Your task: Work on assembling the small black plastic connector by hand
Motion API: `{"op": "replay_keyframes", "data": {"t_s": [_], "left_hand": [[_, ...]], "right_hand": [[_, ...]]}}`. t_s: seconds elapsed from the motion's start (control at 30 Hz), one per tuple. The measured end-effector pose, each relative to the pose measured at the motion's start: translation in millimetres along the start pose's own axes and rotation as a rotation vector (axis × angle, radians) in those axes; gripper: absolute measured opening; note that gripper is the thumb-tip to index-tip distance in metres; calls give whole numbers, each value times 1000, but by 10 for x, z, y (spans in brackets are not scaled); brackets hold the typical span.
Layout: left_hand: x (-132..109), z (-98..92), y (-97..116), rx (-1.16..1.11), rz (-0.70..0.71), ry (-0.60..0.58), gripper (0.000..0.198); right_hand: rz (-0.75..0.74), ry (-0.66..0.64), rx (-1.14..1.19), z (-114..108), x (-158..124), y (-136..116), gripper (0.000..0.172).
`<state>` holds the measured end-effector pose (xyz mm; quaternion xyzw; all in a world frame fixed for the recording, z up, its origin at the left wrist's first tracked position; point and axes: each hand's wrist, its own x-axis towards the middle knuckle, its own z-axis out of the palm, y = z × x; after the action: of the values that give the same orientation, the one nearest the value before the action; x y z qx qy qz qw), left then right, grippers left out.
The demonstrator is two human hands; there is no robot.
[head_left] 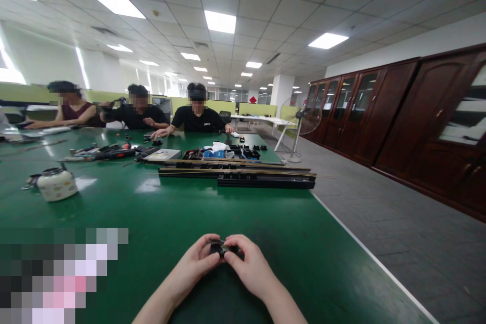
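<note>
Between my two hands is a small black part [219, 248], low over the green table near its front edge. My left hand [198, 258] pinches the part's left end with thumb and fingers. At the other end my right hand [248, 263] has its thumb and fingers closed on the same part. The fingertips cover much of it, so its exact kind cannot be made out. Both thumbs meet close together on the near side.
Long black rails [266, 180] lie across the green table [182, 212] ahead, with thin brass-coloured rods on them. A white jar [57, 184] stands at left. Tools [114, 152] and small black parts [248, 153] lie farther back. Several people sit beyond; a fan [299, 126] stands right.
</note>
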<state>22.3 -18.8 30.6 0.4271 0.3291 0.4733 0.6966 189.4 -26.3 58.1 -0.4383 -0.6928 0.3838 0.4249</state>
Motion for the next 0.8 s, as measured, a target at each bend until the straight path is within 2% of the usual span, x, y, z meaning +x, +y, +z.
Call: {"op": "replay_keyframes", "data": {"t_s": [0.3,0.53,0.8], "left_hand": [[-7,10,10,10,12,21,41],[-7,-32,51,175,4,33,40],[-15,9,66,114,9,38,38]], "right_hand": [[24,-18,-10,9,7,0,18],[73,14,36,43,19,54,17],[164,152,359,47,102,151,39]]}}
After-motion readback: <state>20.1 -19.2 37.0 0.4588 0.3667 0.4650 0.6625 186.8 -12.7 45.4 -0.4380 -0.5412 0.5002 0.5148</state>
